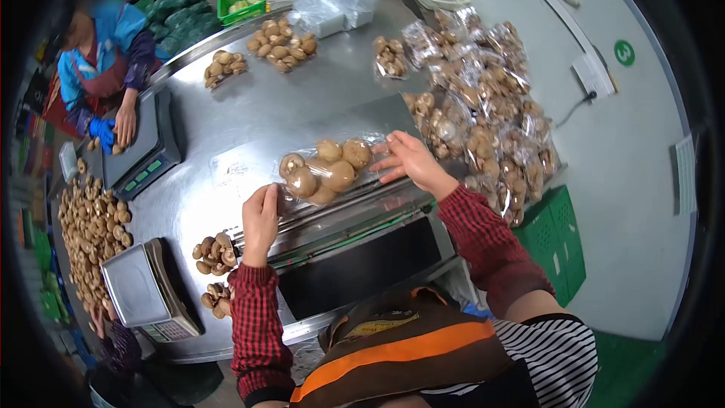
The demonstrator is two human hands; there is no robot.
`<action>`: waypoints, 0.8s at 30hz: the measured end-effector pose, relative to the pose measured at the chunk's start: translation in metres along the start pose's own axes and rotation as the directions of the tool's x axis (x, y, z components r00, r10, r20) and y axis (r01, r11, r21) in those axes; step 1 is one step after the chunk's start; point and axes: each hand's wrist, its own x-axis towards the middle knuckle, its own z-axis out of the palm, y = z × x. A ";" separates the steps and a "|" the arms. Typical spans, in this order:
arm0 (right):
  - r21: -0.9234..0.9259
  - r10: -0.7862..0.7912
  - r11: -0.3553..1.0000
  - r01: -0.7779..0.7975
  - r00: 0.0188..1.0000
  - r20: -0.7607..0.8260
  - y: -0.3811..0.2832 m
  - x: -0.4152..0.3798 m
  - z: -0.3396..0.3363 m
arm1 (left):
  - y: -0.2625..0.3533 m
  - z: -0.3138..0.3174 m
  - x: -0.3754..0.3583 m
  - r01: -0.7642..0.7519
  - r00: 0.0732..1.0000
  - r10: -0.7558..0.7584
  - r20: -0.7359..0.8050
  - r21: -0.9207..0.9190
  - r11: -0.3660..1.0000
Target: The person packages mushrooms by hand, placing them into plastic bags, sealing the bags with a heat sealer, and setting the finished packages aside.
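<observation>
A small group of brown mushrooms lies in clear plastic film over the wrapping machine in front of me. At the near left side of the mushrooms, my left hand is closed with its fingertips on the film's edge. On the other side, my right hand has its fingers apart and stretched toward the mushrooms, touching the film at the right end. Two loose mushroom clusters sit on the steel table just left of my left forearm.
Many wrapped mushroom packs are heaped at the right, above a green crate. More mushroom clusters lie at the back. Left stand two scales by a mushroom pile. A co-worker handles mushrooms at the far scale.
</observation>
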 end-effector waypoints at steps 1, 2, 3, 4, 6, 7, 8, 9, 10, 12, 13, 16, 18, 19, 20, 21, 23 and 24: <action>0.019 0.005 1.000 -0.004 1.000 -0.028 -0.004 -0.025 -0.001 | 0.012 0.001 -0.014 0.001 0.999 -0.002 0.033 0.009 1.000; 0.072 0.037 0.997 -0.038 0.999 0.002 -0.010 -0.054 0.000 | 0.028 0.002 -0.032 0.089 0.996 -0.088 0.022 -0.039 0.995; 0.124 0.068 0.990 -0.072 0.997 0.035 -0.008 -0.077 -0.001 | 0.039 0.002 -0.049 0.177 0.984 -0.177 0.015 -0.084 0.981; 0.143 0.080 0.986 -0.080 0.997 0.004 0.004 -0.098 -0.002 | 0.044 0.001 -0.066 0.240 0.970 -0.237 0.053 -0.064 0.969; 0.200 0.219 0.952 -0.233 0.972 0.089 0.028 -0.133 -0.003 | 0.029 -0.005 -0.090 0.341 0.929 -0.331 0.164 -0.039 0.939; 0.234 0.287 0.921 -0.311 0.949 0.133 0.042 -0.142 -0.005 | 0.019 -0.001 -0.099 0.344 0.923 -0.334 0.192 -0.023 0.939; 0.200 0.279 0.937 -0.285 0.959 0.059 0.055 -0.149 -0.003 | 0.010 0.003 -0.106 0.299 0.931 -0.319 0.174 0.133 0.945; 0.160 0.268 0.951 -0.263 0.963 -0.011 0.069 -0.154 0.001 | 0.004 0.007 -0.112 0.246 0.942 -0.297 0.155 0.284 0.927; 0.065 0.150 0.988 -0.140 0.970 -0.189 0.090 -0.154 0.008 | 0.004 0.013 -0.119 0.142 0.968 -0.209 0.136 0.388 0.911; -0.189 -0.087 0.982 0.006 0.902 -0.423 0.104 -0.162 0.026 | -0.019 0.025 -0.134 0.148 0.983 -0.168 0.080 0.206 0.967; -0.256 -0.164 0.966 0.038 0.854 -0.494 0.112 -0.170 0.032 | -0.021 0.032 -0.141 0.145 0.989 -0.145 -0.002 0.001 0.989; -0.330 -0.236 0.944 0.027 0.753 -0.615 0.150 -0.195 0.032 | -0.027 0.041 -0.167 0.112 0.992 -0.115 0.050 0.065 0.992; -0.439 -0.307 0.898 -0.033 0.669 -0.677 0.164 -0.220 0.028 | -0.046 0.045 -0.181 -0.054 0.991 0.026 0.131 0.215 0.975; -0.482 -0.329 0.874 -0.065 0.651 -0.684 0.177 -0.230 0.018 | -0.050 0.046 -0.180 -0.055 0.988 0.021 0.152 0.217 0.975; -0.509 -0.367 0.858 -0.074 0.605 -0.706 0.196 -0.237 0.003 | -0.054 0.044 -0.175 -0.145 0.975 0.077 0.206 0.333 0.932; -0.536 -0.404 0.840 -0.086 0.560 -0.723 0.217 -0.239 -0.012 | -0.057 0.044 -0.170 -0.237 0.956 0.127 0.266 0.437 0.868; -0.466 -0.363 0.875 -0.129 0.463 -0.809 0.257 -0.229 -0.019 | -0.055 0.059 -0.155 -0.298 0.946 0.167 0.279 0.534 0.791; -0.442 -0.346 0.884 -0.155 0.420 -0.839 0.269 -0.214 -0.012 | -0.056 0.074 -0.146 -0.389 0.921 0.281 0.270 0.601 0.699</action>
